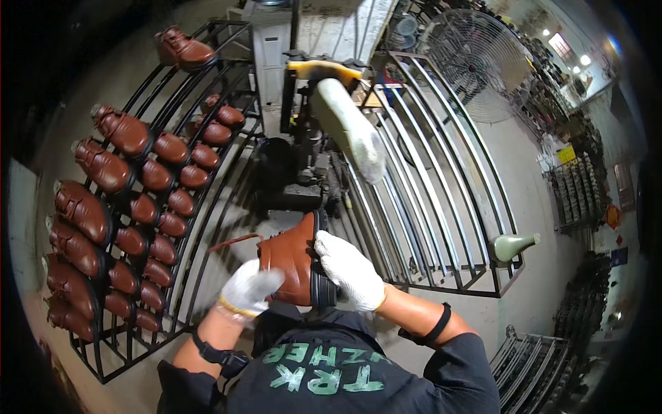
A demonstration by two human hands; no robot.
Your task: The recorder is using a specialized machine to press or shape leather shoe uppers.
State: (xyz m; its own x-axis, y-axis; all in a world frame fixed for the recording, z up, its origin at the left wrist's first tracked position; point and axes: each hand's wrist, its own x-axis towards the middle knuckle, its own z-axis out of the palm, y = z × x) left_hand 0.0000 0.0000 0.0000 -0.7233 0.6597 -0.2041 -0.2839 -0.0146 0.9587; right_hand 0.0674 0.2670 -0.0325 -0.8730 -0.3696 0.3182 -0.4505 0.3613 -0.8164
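Note:
A brown leather ankle boot point(289, 265) with a thick black sole is in front of my body, tipped so the sole faces right. My right hand point(350, 271), in a white knit glove, grips the boot along the sole edge. My left hand point(252, 286), gloved the same way, is at the boot's left side by the upper; its fingers are smeared by motion, so I cannot tell whether they grip it. A loose brown lace point(234, 243) trails out to the left from the boot's opening.
At left, a black metal rack point(103, 359) carries rows of brown boots point(93, 207). Ahead stands a machine with a long pale rounded form point(348, 127). A barred rack point(448, 172) at right bears a green bottle-shaped object point(514, 246). Behind it is a large caged fan point(476, 65).

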